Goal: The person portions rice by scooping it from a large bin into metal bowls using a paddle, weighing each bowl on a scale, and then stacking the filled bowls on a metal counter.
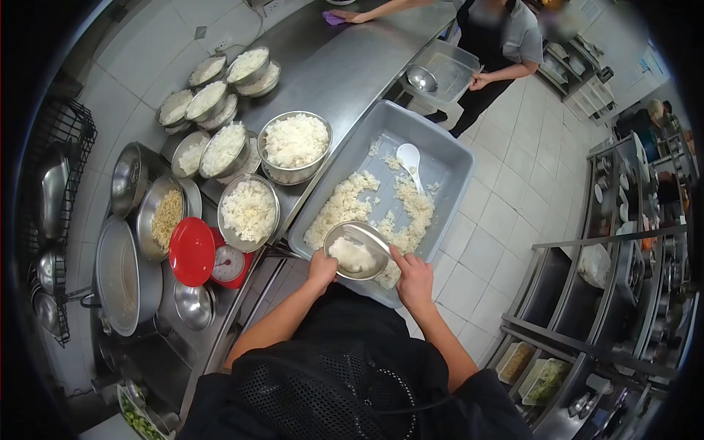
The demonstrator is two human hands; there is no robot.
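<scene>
My left hand [321, 272] grips the left rim of a metal bowl [338, 273] that has some white rice [352, 257] in it. My right hand [414, 279] is closed at the bowl's right side, on a pale, flat-edged utensil [367, 237] that reaches across the bowl's opening; its far end is blurred. Both hands are over the near end of a large grey tub [453, 183]. Cooked rice [345, 202] lies spread along the tub's floor, and a white rice paddle [408, 156] rests farther back in it.
Rice-filled metal bowls [297, 139] stand, partly stacked, on the steel counter [323, 55] to the left. Nearby are a red scale [229, 265] and a big pot [117, 275]. Across the counter, a person [484, 44] holds a clear bin [458, 66] and a purple cloth [334, 18]. Shelving [587, 293] lines the right.
</scene>
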